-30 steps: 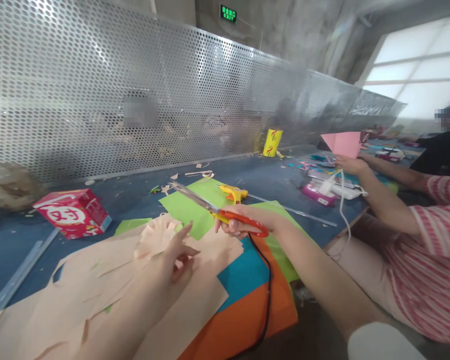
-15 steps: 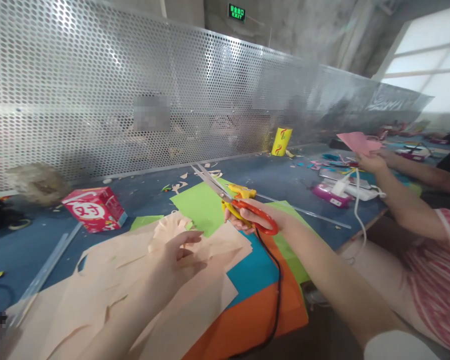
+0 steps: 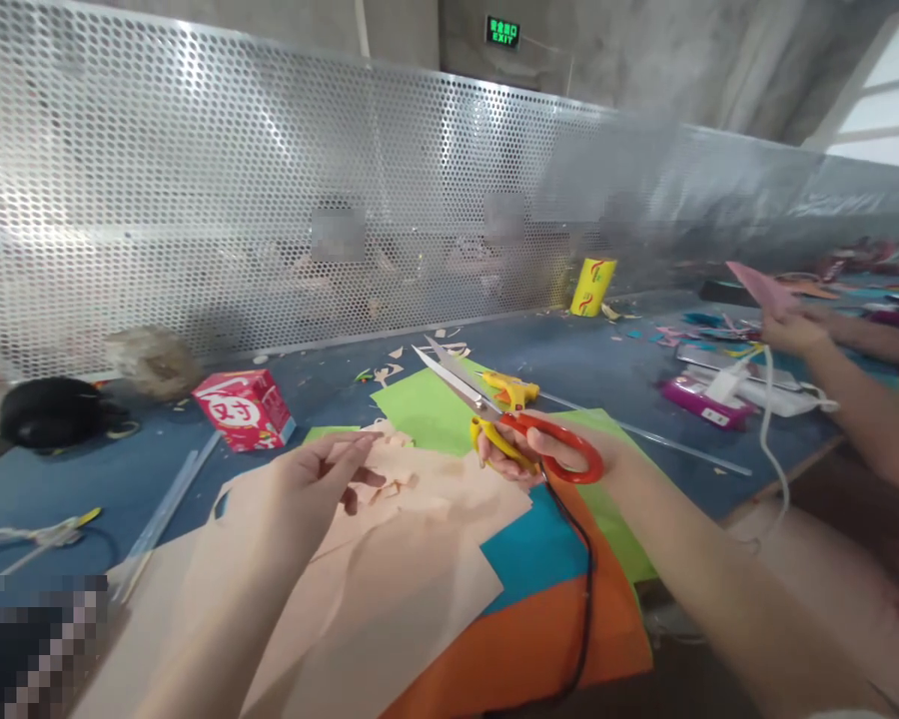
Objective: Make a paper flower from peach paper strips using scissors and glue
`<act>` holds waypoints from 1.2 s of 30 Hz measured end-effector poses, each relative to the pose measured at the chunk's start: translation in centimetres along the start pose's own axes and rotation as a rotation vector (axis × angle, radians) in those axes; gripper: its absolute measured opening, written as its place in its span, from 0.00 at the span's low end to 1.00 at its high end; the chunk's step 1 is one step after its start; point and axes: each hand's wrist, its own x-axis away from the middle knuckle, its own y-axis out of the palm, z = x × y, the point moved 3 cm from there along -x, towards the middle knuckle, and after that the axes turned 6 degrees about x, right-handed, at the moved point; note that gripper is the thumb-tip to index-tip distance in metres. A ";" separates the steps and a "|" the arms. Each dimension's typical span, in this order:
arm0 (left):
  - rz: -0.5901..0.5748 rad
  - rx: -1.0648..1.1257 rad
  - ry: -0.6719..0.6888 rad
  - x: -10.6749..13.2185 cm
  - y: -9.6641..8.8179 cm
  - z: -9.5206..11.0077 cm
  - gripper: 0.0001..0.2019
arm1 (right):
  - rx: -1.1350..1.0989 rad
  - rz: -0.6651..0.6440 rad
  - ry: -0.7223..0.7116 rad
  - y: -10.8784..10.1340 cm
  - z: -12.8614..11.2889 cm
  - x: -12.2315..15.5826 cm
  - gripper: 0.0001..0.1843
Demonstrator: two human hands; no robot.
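Note:
My right hand grips scissors with one red and one yellow handle loop. The blades are parted and point up and left. Fingers bent and drawn together, my left hand pinches at a fringed, curled peach paper piece, which it partly hides. Beneath both hands lie large peach paper sheets, overlapping blue paper, orange paper and green paper. A yellow glue gun rests just beyond the scissors, and its dark cord runs down over the sheets.
A pink box, clear sticks and a black pouch are at left. A yellow roll stands by the perforated metal divider. At right are a purple-and-white power strip and a person's hand holding pink paper.
The view has turned left, bringing more of the left table side into sight. My left hand's fingers have drawn closer together over the fringed paper. The scissors stay in my right hand, blades still apart.

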 end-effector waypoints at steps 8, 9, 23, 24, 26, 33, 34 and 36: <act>0.241 0.435 0.015 -0.3 -1.9 1.1 0.08 | 0.028 -0.086 0.107 1.1 -0.3 0.5 0.30; 0.243 0.464 0.020 -0.3 -1.9 1.2 0.08 | 0.029 -0.101 0.127 1.3 -0.4 0.6 0.30; 0.215 0.548 0.038 1.0 -0.3 1.5 0.12 | 0.235 0.002 0.262 2.4 -1.4 -0.2 0.32; 0.216 0.546 0.029 1.1 -0.2 1.5 0.12 | 0.246 0.000 0.257 2.4 -1.3 -0.2 0.31; 0.209 0.540 0.014 1.3 0.2 1.4 0.12 | 0.265 0.001 0.258 2.4 -1.2 -0.2 0.30; 0.114 0.454 -0.018 2.3 1.8 1.6 0.11 | 0.255 0.026 0.294 2.5 -1.0 -0.3 0.30; 0.096 0.435 -0.023 2.3 2.0 1.6 0.12 | 0.252 0.035 0.299 2.5 -1.1 -0.3 0.31; 0.060 0.387 -0.021 2.4 2.2 1.5 0.13 | 0.256 0.048 0.305 2.5 -1.2 -0.3 0.32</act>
